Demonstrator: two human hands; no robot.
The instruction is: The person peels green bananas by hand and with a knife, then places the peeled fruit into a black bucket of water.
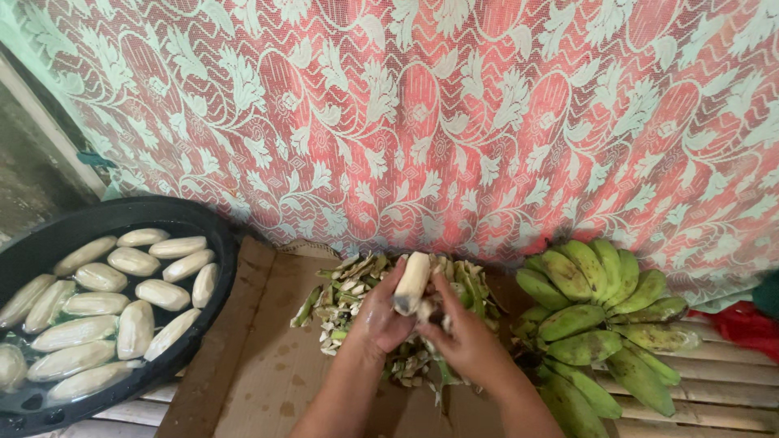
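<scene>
My left hand (378, 318) grips a pale, mostly peeled banana (412, 281) held upright over a pile of green peelings (350, 294). Touching the banana's lower end, my right hand (464, 339) is closed there with bits of peel under its fingers; whether it holds a tool is hidden. Both hands are over a sheet of brown cardboard (268, 365). A bunch of unpeeled green bananas (596, 320) lies just to the right of my right hand.
A black round basin (213, 235) at the left holds water and several peeled bananas (122, 312). A red and white lace curtain (454, 113) hangs right behind. Bamboo slats (730, 389) form the floor; a red cloth (742, 324) lies at far right.
</scene>
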